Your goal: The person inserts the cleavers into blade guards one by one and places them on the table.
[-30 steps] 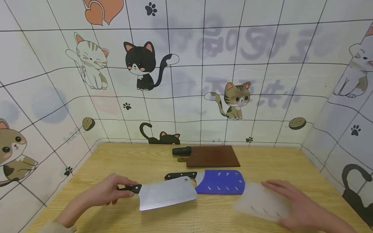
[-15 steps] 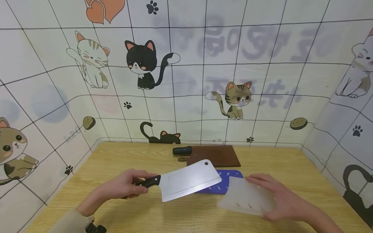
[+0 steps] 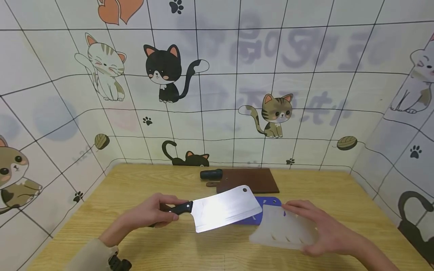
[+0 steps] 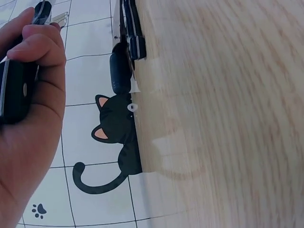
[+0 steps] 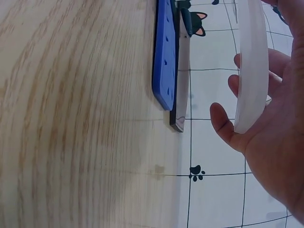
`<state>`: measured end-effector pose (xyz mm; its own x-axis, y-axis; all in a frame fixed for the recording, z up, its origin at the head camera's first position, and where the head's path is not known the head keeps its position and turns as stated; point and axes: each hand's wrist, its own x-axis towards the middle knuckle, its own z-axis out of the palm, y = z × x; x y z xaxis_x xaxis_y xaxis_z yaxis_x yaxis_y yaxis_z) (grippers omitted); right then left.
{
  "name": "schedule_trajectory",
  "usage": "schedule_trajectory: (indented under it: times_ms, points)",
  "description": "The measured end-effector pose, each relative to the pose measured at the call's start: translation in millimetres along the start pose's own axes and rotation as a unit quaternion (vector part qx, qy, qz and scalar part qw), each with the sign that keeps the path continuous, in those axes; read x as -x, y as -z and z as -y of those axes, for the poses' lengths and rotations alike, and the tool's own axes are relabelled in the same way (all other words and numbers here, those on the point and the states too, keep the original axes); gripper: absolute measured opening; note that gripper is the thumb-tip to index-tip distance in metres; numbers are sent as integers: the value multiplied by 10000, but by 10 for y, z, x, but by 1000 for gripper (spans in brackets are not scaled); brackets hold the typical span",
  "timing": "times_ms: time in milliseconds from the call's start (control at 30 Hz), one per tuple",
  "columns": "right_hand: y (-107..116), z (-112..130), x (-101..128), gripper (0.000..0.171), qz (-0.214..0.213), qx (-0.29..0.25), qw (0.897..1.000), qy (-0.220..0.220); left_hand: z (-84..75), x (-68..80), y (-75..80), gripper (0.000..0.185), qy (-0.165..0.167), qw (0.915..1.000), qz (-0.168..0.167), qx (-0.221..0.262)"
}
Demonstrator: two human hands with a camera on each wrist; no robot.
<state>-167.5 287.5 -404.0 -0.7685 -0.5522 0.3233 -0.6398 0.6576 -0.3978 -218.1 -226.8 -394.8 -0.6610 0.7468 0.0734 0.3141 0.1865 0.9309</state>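
Your left hand [image 3: 149,214] is clenched around the black handle of a cleaver [image 3: 225,207], holding it lifted above the bench [image 3: 169,248] with the broad steel blade pointing toward your right and tilted slightly upward. Your right hand [image 3: 325,231] grasps a translucent white blade cover [image 3: 281,233], thumb on one face and fingers on the other, also raised off the bench and just beside the tip of the blade; the two are close but apart. Behind them a blue blade cover [image 3: 261,212] lies flat on the wood, partly hidden by the cleaver. Farther back, near the cat-patterned wall [image 3: 217,94], rests a dark brown cutting board [image 3: 249,181] with a black handle [image 3: 211,174] at its left end.
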Motion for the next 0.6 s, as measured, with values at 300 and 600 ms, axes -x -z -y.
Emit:
schedule_trajectory:
  times_ms: [300, 600]
  points:
    - [-40, -10, 16, 95, -49, 22, 9998, 214, 4, 2, 10, 45, -36, 9998, -19, 179]
    - [-68, 7, -19, 96, -286, 302, 9988, 242, 18, -19, -40, 47, 41, 9996, -113, 269]
